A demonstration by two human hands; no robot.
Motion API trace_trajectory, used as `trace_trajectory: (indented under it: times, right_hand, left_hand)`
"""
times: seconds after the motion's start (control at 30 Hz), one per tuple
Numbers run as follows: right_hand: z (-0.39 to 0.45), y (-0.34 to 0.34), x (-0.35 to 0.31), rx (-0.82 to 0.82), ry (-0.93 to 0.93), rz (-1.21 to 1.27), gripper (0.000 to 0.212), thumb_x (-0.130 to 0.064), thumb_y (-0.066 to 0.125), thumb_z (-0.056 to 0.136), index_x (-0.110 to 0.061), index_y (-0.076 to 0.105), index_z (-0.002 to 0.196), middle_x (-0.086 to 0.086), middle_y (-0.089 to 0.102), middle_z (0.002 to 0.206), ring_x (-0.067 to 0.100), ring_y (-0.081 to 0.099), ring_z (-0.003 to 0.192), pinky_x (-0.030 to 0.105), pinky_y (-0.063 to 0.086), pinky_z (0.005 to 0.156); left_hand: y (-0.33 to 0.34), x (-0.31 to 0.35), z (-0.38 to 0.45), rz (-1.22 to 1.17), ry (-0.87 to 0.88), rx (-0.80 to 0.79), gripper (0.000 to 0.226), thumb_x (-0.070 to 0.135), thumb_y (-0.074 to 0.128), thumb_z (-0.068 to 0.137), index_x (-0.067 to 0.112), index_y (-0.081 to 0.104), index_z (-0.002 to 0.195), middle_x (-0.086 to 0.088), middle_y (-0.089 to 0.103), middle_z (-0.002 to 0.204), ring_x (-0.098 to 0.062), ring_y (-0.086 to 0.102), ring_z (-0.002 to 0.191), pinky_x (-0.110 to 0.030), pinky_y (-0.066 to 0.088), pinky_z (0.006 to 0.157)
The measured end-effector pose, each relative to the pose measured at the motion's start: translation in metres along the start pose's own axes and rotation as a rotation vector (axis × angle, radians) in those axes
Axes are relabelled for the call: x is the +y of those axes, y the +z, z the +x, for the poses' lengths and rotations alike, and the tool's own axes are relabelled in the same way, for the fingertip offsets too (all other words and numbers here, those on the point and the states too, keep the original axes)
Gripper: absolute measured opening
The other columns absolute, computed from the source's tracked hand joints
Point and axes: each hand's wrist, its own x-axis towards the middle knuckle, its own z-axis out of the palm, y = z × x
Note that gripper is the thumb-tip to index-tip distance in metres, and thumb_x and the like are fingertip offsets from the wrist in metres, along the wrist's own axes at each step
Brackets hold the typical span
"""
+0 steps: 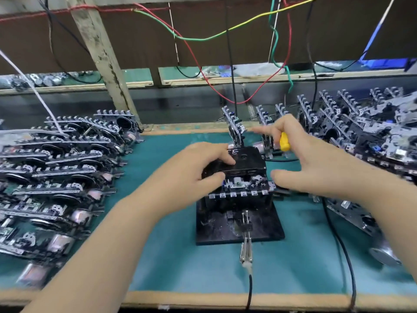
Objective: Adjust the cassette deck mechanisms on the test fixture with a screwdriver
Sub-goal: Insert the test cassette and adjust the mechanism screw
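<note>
A black test fixture (239,224) stands on the green mat in the middle of the bench, with a cassette deck mechanism (243,177) mounted on its top. My left hand (194,168) grips the left side of that mechanism, fingers over its black top and thumb at its front edge. My right hand (302,163) holds a yellow-handled screwdriver (284,141) in its curled fingers, while its thumb reaches to the mechanism's right front corner. The screwdriver's tip is hidden.
Rows of cassette mechanisms (58,172) fill the left of the bench, and another pile (365,141) crowds the right. A toggle clamp lever (246,251) juts from the fixture's front. Black cables (343,251) run over the mat at right. Coloured wires (203,39) hang overhead.
</note>
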Motion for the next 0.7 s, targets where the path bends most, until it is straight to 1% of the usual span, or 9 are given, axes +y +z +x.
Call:
trace_trajectory:
  times: [0.1,0.17,0.23,0.3,0.4,0.5,0.6,0.63,0.7]
  right_hand:
    - [-0.011,0.023,-0.008,0.227,-0.102,0.17,0.034,-0.013,0.059,0.083,-0.031,0.031,0.092,-0.016,0.069,0.121,-0.009,0.058,0.111,0.005,0.036,0.085]
    - [-0.012,0.041,-0.002,0.327,-0.085,0.151,0.036,-0.01,0.063,0.091,-0.029,0.031,0.088,-0.016,0.074,0.101,-0.008,0.062,0.085,0.006,0.037,0.074]
    - [-0.013,0.053,0.005,0.397,-0.046,0.21,0.035,-0.011,0.06,0.095,-0.03,0.032,0.086,-0.019,0.074,0.096,-0.002,0.063,0.076,0.02,0.042,0.072]
    - [-0.013,0.058,0.009,0.437,-0.016,0.268,0.036,-0.009,0.056,0.097,-0.033,0.033,0.086,-0.017,0.075,0.096,-0.001,0.066,0.083,0.028,0.044,0.073]
    - [-0.014,0.061,0.007,0.478,-0.009,0.324,0.038,-0.004,0.055,0.097,-0.033,0.033,0.086,-0.007,0.075,0.095,-0.003,0.067,0.098,0.031,0.045,0.079]
    - [-0.016,0.063,0.006,0.486,0.0,0.361,0.037,-0.004,0.054,0.096,-0.032,0.033,0.085,-0.008,0.075,0.095,0.001,0.067,0.106,0.033,0.047,0.087]
    - [-0.019,0.065,0.006,0.489,0.003,0.362,0.038,-0.002,0.054,0.096,-0.031,0.032,0.085,-0.012,0.076,0.097,0.0,0.065,0.11,0.026,0.045,0.09]
    - [-0.02,0.065,0.005,0.487,0.0,0.364,0.038,-0.002,0.054,0.096,-0.031,0.032,0.085,-0.013,0.076,0.098,0.0,0.065,0.111,0.024,0.045,0.091]
    - [-0.021,0.066,0.005,0.483,0.0,0.368,0.035,-0.004,0.053,0.097,-0.03,0.032,0.085,-0.014,0.076,0.099,0.0,0.064,0.112,0.028,0.045,0.094]
  left_hand:
    - [0.008,-0.003,-0.004,0.046,0.047,0.0,0.034,0.03,0.053,0.099,0.028,0.057,0.133,0.016,0.054,0.144,-0.002,0.04,0.135,-0.019,0.027,0.111]
    - [0.011,-0.002,-0.006,0.079,0.051,-0.018,0.039,0.043,0.056,0.095,0.032,0.058,0.132,0.017,0.038,0.157,0.001,0.029,0.144,-0.006,0.017,0.113]
    - [0.008,-0.002,-0.008,0.103,0.05,-0.055,0.05,0.049,0.069,0.085,0.036,0.056,0.132,0.02,0.031,0.159,0.003,0.025,0.145,0.001,0.012,0.108]
    - [0.001,0.0,-0.008,0.142,0.064,-0.071,0.057,0.04,0.078,0.077,0.036,0.057,0.13,0.02,0.039,0.155,0.002,0.036,0.138,0.001,0.017,0.105]
    - [-0.003,0.006,-0.002,0.197,0.078,-0.044,0.055,0.034,0.077,0.073,0.036,0.055,0.123,0.016,0.059,0.132,-0.004,0.051,0.11,-0.021,0.038,0.093]
    - [0.0,0.006,0.0,0.208,0.093,-0.036,0.053,0.033,0.076,0.075,0.036,0.052,0.122,0.016,0.061,0.117,-0.002,0.048,0.097,-0.024,0.038,0.082]
    - [0.009,-0.003,-0.006,0.186,0.119,-0.02,0.049,0.032,0.073,0.082,0.032,0.054,0.128,0.006,0.049,0.147,-0.012,0.04,0.136,-0.025,0.028,0.111]
    - [0.013,-0.006,-0.009,0.211,0.121,-0.002,0.048,0.035,0.07,0.085,0.033,0.054,0.13,0.003,0.035,0.159,-0.015,0.023,0.15,-0.033,0.017,0.122]
    - [0.021,-0.012,-0.016,0.284,0.113,0.053,0.053,0.052,0.063,0.084,0.038,0.052,0.134,0.001,0.008,0.169,-0.016,-0.009,0.156,-0.051,0.003,0.125]
